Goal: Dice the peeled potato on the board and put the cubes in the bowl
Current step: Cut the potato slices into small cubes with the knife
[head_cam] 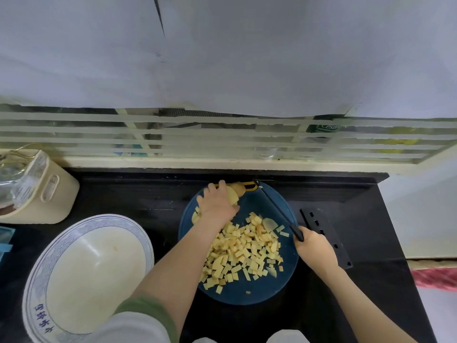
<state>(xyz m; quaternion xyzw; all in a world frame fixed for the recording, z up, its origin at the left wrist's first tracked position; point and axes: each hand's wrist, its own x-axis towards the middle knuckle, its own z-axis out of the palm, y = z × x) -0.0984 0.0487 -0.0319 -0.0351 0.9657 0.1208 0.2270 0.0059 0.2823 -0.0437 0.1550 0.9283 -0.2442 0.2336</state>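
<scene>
A round dark blue cutting board lies on the black counter, covered with several pale yellow potato cubes. At the board's far edge my left hand grips a stack of potato slices. My right hand grips the black handle of a knife, whose thin blade points away toward the board's far rim. One uncut potato slice lies near the knife. A large white bowl with a blue patterned rim stands to the left of the board; only a speck shows inside it.
A black knife sheath with holes lies right of the board. A yellow peeler sits behind the potato at the board's far rim. A cream container with a bag stands at the far left. A window sill runs along the back.
</scene>
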